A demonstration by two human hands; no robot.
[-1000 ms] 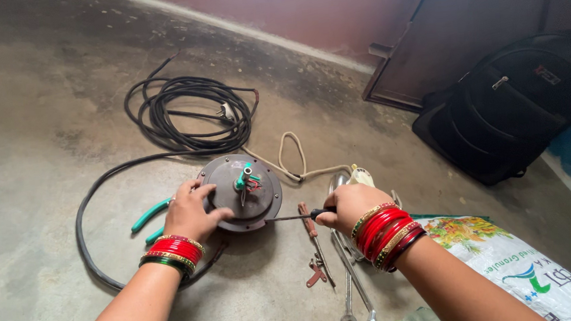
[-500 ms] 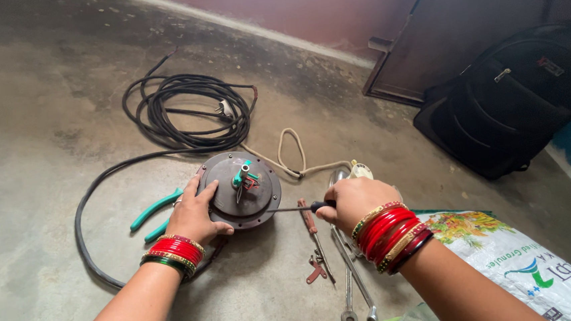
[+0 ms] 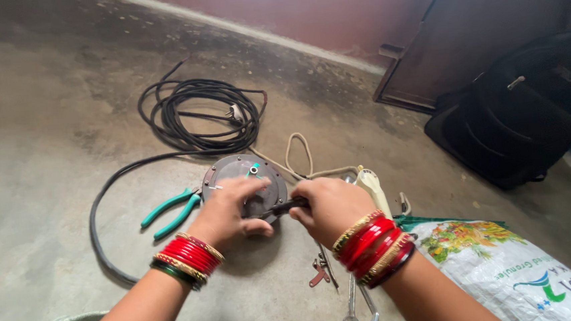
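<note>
With left hand [image 3: 227,211] pressed flat on the motor [image 3: 243,183] on the floor and right hand [image 3: 329,208] fisted round the screwdriver [image 3: 282,207], a slipped tip could gouge the left fingers.

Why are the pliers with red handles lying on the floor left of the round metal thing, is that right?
Not quite. The head view shows the pliers have green handles, not red. They do lie on the floor left of the round metal thing.
</note>
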